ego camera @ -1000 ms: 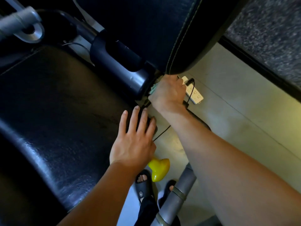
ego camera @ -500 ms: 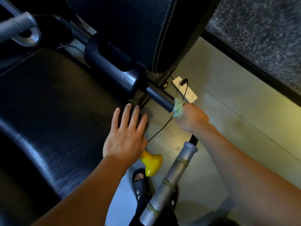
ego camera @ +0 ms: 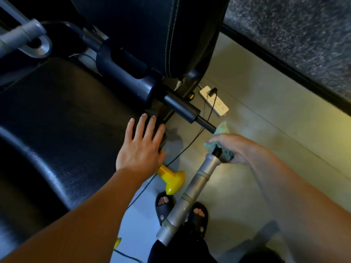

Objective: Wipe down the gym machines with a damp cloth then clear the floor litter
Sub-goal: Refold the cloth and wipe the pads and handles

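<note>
right hand [ego camera: 232,149] grips green cloth [ego camera: 221,130] round black bar, fingers hidden; left hand [ego camera: 140,149] spread on seat [ego camera: 66,111].

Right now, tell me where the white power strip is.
In the head view the white power strip lies on the pale floor right of centre, beyond the black machine bar, with a black plug in its far end.

The right hand [ego camera: 230,149] wraps the green cloth [ego camera: 218,144] around the machine's black bar [ego camera: 206,124], hiding the bar's lower stretch and its own fingertips. Left of the bar, a yellow dumbbell [ego camera: 173,179] lies half-hidden beneath the left hand [ego camera: 141,149].
</note>
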